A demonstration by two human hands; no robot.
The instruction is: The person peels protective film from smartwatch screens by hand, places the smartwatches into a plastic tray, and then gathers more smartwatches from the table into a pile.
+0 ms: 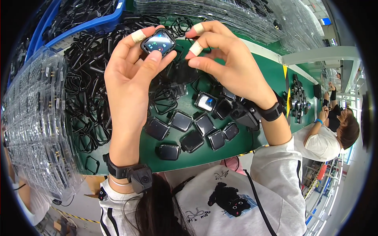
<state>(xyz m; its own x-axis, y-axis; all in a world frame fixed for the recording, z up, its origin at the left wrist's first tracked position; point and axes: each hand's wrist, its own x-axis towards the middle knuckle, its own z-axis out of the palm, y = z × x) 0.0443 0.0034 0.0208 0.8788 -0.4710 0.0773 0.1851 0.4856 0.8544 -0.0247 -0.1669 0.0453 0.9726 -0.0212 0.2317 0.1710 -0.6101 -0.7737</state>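
My left hand (136, 67) is closed around a square smartwatch body (158, 42) with a lit screen and no strap. The thumb rests on its lower edge and the fingers are behind it. To the right, my right hand (226, 59) is raised with its fingers bent and apart, and nothing shows between them. Pale tape wraps fingertips on both hands. Below the hands, several dark watch bodies (192, 141) lie on the green table (212, 153); one watch (206, 101) among them has a bright screen. A blurred black object (182, 72) sits beneath the right fingertips.
Black square frames (88, 98) lie heaped on the left. Stacked clear plastic trays (37, 118) stand at the left edge, with more trays (220, 15) at the back. A blue bin (106, 19) is at the far left. Dark pieces (299, 98) and a co-worker (330, 133) are at right.
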